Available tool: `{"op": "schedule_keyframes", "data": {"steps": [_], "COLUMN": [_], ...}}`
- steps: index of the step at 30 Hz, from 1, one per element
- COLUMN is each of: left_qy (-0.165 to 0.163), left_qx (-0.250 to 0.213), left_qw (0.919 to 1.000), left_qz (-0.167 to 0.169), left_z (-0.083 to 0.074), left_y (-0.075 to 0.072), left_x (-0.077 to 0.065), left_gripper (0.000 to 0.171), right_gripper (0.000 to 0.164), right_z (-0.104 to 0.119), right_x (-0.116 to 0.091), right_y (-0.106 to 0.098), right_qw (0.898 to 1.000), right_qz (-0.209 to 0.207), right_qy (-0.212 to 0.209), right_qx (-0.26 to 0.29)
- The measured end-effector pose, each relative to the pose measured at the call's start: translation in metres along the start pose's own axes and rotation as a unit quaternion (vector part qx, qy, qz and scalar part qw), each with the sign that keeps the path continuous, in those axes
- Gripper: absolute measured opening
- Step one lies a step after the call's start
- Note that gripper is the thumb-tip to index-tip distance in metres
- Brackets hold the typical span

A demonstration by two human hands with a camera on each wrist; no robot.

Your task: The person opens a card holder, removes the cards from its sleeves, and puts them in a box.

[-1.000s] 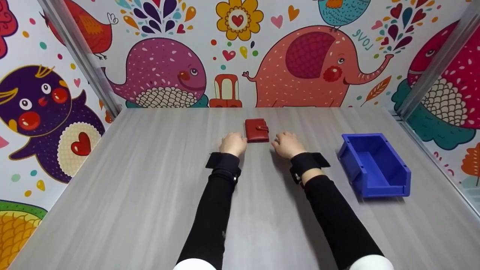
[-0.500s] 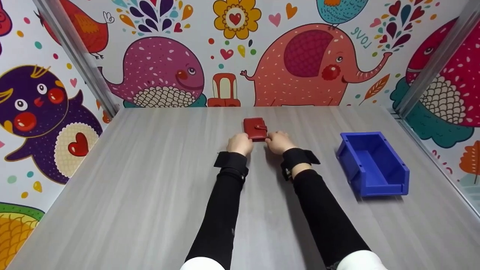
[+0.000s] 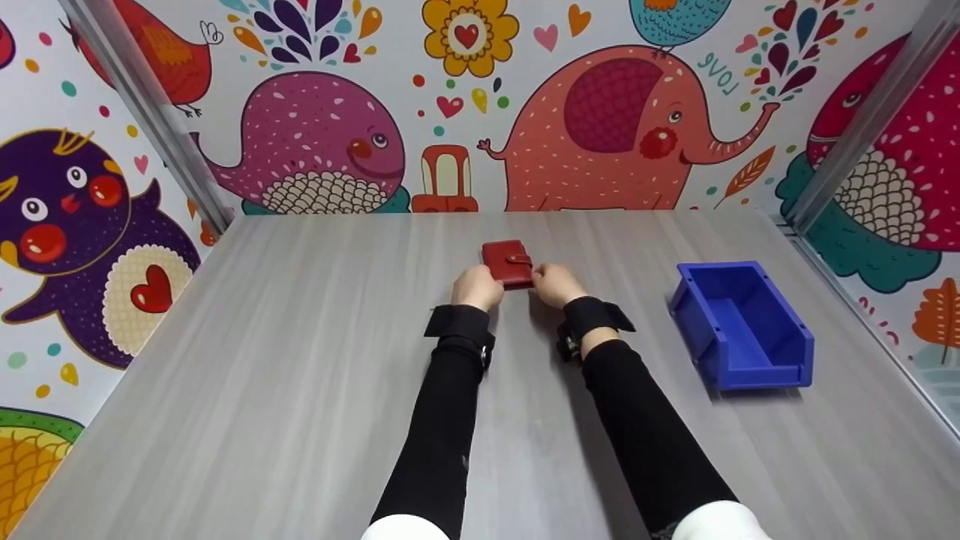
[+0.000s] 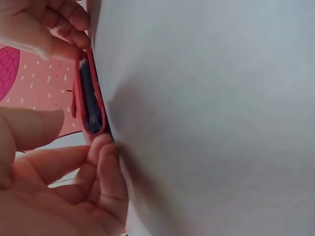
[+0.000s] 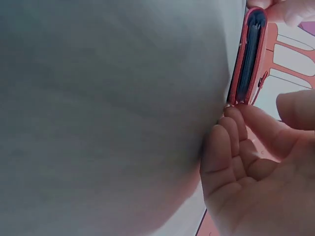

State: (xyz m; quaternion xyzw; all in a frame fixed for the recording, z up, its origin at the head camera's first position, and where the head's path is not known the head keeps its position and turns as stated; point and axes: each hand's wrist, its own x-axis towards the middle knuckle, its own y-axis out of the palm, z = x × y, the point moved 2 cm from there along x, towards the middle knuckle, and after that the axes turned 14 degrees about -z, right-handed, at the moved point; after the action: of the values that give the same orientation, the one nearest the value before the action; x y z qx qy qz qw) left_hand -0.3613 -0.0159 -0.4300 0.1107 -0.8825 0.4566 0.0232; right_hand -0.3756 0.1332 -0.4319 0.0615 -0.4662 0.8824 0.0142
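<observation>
A small red leather wallet [image 3: 508, 265] with a snap strap lies near the back of the table, between my two hands. My left hand [image 3: 478, 288] touches its left side with the fingertips; in the left wrist view the thumb stands apart from the wallet [image 4: 78, 93]. At the opposite side, my right hand [image 3: 558, 285] touches the edge with bent fingertips. Its thumb [image 5: 298, 109] is also off the wallet in the right wrist view. The wallet is closed, and dark inner leaves show at its near end.
To the right of my right arm stands a blue plastic bin [image 3: 742, 326] with a low front. Patterned walls with cartoon animals border the grey table [image 3: 300, 360] at the back and sides. Metal posts [image 3: 877, 112] rise at the back corners.
Both hands have moved inward from beside the wallet and now touch its two sides. The wallet has shifted slightly toward me. The bin has stayed put.
</observation>
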Motion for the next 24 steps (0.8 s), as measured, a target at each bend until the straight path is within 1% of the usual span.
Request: {"op": "schedule_keyframes", "data": {"steps": [4, 6, 11, 14, 19, 24], "left_qy": [-0.020, -0.029, -0.049, -0.056, -0.047, -0.028], "left_qx": [-0.012, -0.019, -0.033, -0.046, -0.069, -0.094], "left_qw": [0.9997, 0.9994, 0.9982, 0.9974, 0.9965, 0.9952], "left_qz": [-0.002, -0.002, -0.001, 0.000, -0.004, -0.004], "left_z": [0.003, 0.005, 0.007, 0.009, 0.011, 0.012], "left_y": [-0.002, -0.003, -0.004, -0.005, -0.006, -0.013], "left_x": [-0.002, -0.003, -0.005, -0.005, -0.005, -0.012], "left_gripper": [0.026, 0.026, 0.027, 0.025, 0.023, 0.023], "right_gripper": [0.026, 0.027, 0.034, 0.031, 0.016, 0.013], "right_z": [0.001, 0.000, -0.004, -0.005, -0.005, -0.002], "right_x": [-0.002, -0.003, -0.004, -0.008, -0.015, -0.024], "right_y": [-0.001, 0.000, 0.001, -0.001, -0.007, -0.016], "right_qw": [0.999, 0.999, 0.998, 0.997, 0.993, 0.992], "right_qz": [-0.010, -0.012, -0.013, -0.021, -0.030, -0.036], "right_qy": [0.024, 0.031, 0.029, 0.028, 0.034, 0.021], "right_qx": [0.021, 0.028, 0.051, 0.074, 0.109, 0.122]}}
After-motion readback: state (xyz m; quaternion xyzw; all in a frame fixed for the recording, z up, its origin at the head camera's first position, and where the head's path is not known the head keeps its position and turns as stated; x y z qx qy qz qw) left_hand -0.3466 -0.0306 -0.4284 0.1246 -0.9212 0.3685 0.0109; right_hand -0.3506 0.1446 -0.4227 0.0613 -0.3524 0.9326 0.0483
